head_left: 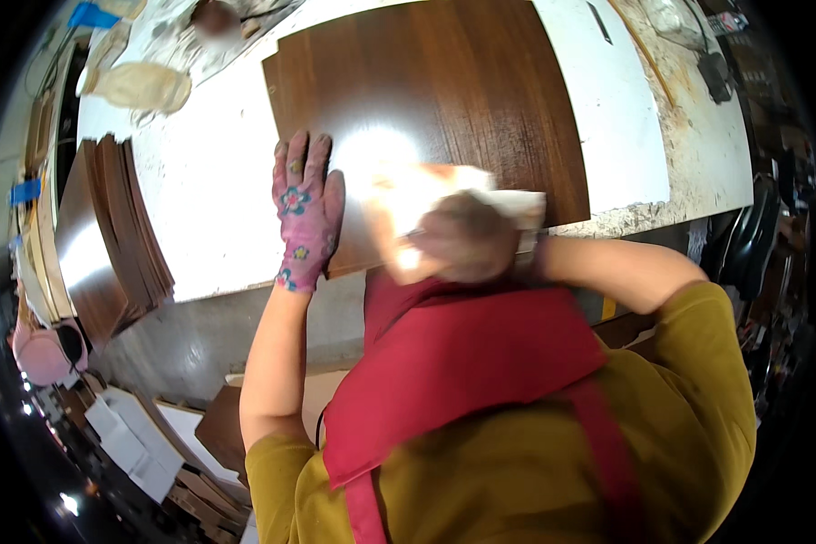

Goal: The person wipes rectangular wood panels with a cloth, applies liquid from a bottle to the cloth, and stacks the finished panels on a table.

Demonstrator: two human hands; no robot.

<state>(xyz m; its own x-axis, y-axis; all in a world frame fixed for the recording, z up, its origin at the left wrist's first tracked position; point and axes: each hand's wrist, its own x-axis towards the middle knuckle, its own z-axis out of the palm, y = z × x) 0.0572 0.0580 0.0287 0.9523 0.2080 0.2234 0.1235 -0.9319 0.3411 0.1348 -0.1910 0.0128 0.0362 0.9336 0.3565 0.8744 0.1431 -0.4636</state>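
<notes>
Flat left grip [306, 207] overlaps panel [499, 100] edge; blurred right grip [470, 238] on cloth [437, 186], closure unclear.

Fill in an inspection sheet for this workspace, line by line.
Surface: white worktop, stained and worn along its right side.
Things in hand: brown panel, flat on the worktop, glossy where light hits; pale cloth on it, blurred.
Clutter: cloudy jar on its side, upper left; stack of brown boards at the left end.
Hands: left hand, in a pink flowered glove, lies flat over the panel's left edge; right hand is at the cloth, too blurred to judge its grip.
Cables: dark cord near a black block, upper right.
Surroundings: loose sheets below, lower left; bystanders: nothing seen.
</notes>
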